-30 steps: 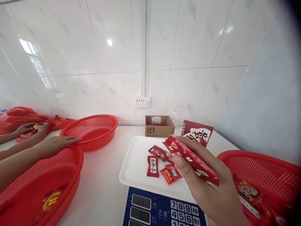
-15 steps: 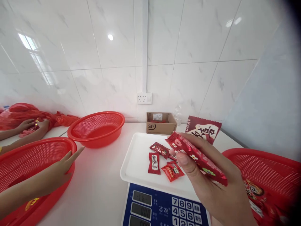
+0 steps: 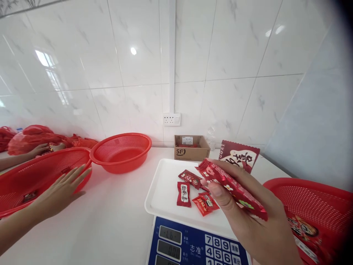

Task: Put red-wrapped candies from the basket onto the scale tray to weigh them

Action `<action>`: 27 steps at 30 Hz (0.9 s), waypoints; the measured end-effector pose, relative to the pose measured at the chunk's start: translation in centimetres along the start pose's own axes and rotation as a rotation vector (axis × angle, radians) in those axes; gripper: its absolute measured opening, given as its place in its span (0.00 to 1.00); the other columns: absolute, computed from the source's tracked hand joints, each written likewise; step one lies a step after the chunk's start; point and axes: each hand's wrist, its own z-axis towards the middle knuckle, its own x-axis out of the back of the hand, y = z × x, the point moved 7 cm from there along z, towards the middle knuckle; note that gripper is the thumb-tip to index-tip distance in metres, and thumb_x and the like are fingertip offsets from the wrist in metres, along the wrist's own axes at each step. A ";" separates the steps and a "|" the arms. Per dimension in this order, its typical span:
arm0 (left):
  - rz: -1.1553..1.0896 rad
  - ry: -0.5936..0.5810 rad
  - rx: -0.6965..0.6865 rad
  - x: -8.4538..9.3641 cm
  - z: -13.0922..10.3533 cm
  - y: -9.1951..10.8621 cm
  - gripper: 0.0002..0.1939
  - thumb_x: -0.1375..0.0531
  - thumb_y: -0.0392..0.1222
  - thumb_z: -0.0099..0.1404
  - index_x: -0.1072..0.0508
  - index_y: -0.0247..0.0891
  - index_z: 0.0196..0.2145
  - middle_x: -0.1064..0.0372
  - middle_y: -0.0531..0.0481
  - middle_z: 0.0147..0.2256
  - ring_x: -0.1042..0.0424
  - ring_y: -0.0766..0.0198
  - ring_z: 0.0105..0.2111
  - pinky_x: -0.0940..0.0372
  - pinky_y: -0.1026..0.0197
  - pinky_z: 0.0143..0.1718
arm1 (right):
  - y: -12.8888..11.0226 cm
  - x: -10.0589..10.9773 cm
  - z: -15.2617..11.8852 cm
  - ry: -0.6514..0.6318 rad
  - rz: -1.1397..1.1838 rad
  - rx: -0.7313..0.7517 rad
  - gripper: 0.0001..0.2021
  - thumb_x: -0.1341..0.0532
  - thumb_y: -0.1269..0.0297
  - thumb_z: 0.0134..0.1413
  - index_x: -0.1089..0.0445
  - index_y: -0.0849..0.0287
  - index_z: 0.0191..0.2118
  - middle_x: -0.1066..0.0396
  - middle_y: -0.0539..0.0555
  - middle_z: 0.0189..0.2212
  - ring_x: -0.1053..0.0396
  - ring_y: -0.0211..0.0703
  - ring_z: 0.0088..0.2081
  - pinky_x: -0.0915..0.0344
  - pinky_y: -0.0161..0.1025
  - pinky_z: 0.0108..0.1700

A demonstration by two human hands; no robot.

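Observation:
My right hand is closed around a red flower-printed candy packet above the weighing scale's white tray. A maroon packet lettered "SUGAR" sticks up behind those fingers; whether they grip it too is hidden. Several red wrapped candies lie on the tray. My left hand has its fingers stretched out and holds nothing. It lies against the near side of the left red mesh basket, which has a few packets inside.
The scale's blue keypad panel faces me. Behind the tray stand a cardboard box and a clear bottle. Another red basket is at mid-left, and one with packets at right. A co-worker's hands are by red bags.
The left basket has slid away toward the wall, up near the middle basket, with my left hand moving along its side. My right hand keeps its hold. The view has shifted slightly.

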 end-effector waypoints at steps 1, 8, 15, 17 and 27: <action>0.027 0.002 -0.048 -0.7 0.9 0.6 0.30 0.55 0.53 0.66 0.48 0.39 0.62 0.53 0.46 0.64 0.57 0.49 0.64 0.59 0.45 0.61 | 0.0 -0.1 -0.1 -0.002 -0.004 -0.008 0.11 0.39 0.59 0.54 0.30 0.48 0.44 0.24 0.48 0.38 0.25 0.44 0.37 0.26 0.34 0.33; 0.103 -0.056 -0.191 -3.4 6.3 7.0 0.26 0.56 0.45 0.68 0.43 0.31 0.60 0.41 0.36 0.57 0.47 0.47 0.60 0.51 0.43 0.58 | -0.2 -0.4 -0.1 -0.024 -0.015 0.006 0.11 0.39 0.60 0.54 0.30 0.47 0.45 0.24 0.46 0.38 0.25 0.41 0.38 0.27 0.29 0.35; 0.048 -0.083 -0.278 -3.4 4.5 14.3 0.25 0.58 0.30 0.65 0.40 0.36 0.58 0.33 0.40 0.46 0.30 0.55 0.39 0.34 0.57 0.37 | 0.2 0.2 0.0 0.028 -0.011 -0.017 0.11 0.39 0.59 0.54 0.29 0.45 0.44 0.24 0.45 0.37 0.25 0.40 0.36 0.26 0.30 0.34; 0.002 -0.064 -0.282 -3.2 4.4 15.9 0.23 0.58 0.33 0.67 0.41 0.37 0.58 0.33 0.41 0.45 0.30 0.55 0.38 0.35 0.58 0.34 | 0.3 0.1 0.0 0.029 -0.001 -0.022 0.11 0.39 0.58 0.54 0.29 0.45 0.44 0.24 0.45 0.38 0.25 0.41 0.36 0.26 0.30 0.34; -0.173 -0.035 -0.214 -3.0 6.9 18.6 0.20 0.58 0.38 0.69 0.38 0.37 0.55 0.31 0.42 0.43 0.28 0.56 0.37 0.33 0.59 0.30 | -0.1 0.3 0.2 0.003 -0.034 0.039 0.11 0.39 0.60 0.54 0.30 0.46 0.45 0.23 0.45 0.37 0.24 0.41 0.35 0.26 0.30 0.32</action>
